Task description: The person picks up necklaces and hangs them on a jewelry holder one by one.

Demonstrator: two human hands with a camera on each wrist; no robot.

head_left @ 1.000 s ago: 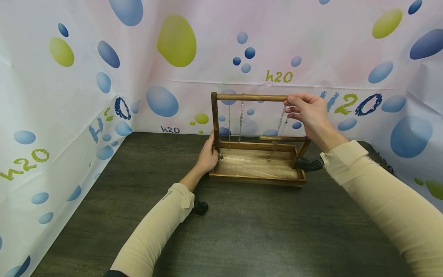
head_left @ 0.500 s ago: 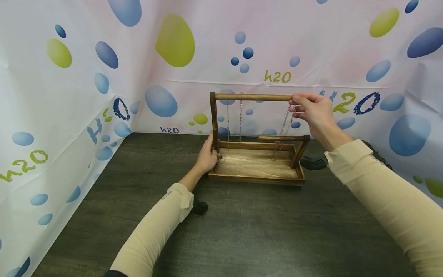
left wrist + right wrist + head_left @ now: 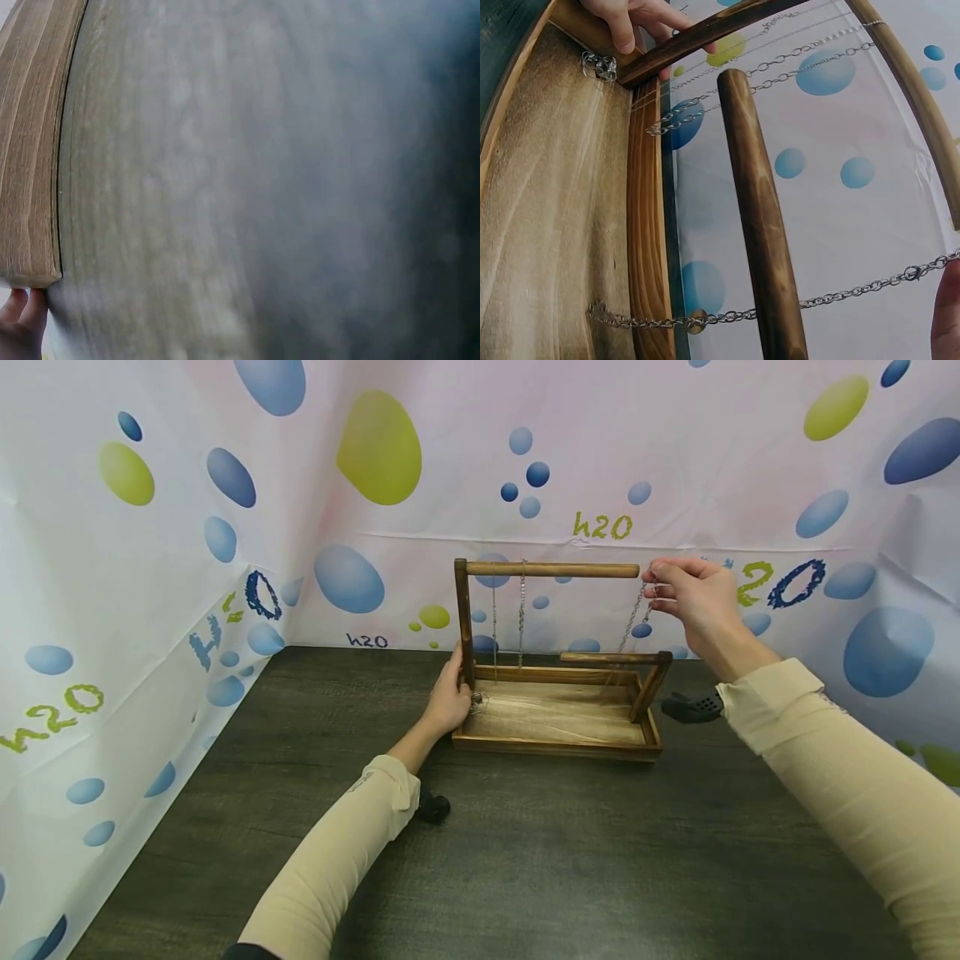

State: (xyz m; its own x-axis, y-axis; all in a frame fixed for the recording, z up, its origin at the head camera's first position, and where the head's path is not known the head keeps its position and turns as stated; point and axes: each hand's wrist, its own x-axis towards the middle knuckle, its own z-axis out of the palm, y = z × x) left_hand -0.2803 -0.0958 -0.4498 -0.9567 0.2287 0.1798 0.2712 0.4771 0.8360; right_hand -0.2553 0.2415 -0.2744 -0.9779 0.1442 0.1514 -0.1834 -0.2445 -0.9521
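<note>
A wooden jewelry stand (image 3: 555, 747) has a shallow tray, a tall post with an upper bar (image 3: 577, 571) at left and a shorter post with a lower bar (image 3: 607, 657) at right. My left hand (image 3: 448, 697) grips its left end, thumb in front of the post and fingers behind. Just off the upper bar's free end, my right hand (image 3: 697, 602) pinches a silver chain necklace (image 3: 855, 291). That chain slants down behind the lower bar toward the tray, with a clasp and a round charm (image 3: 697, 321) showing. Thinner chains (image 3: 522, 618) hang from the upper bar.
A small tangle of silver chain (image 3: 598, 66) lies in the tray's left corner. The stand sits on a dark wood-grain table (image 3: 555, 860). A patterned backdrop (image 3: 450, 460) rises close behind it. A black perforated strap (image 3: 690, 708) hangs under the right wrist.
My right hand has slid rightward along the upper bar and past its free end, carrying the necklace along. My left hand and the stand have stayed in place.
</note>
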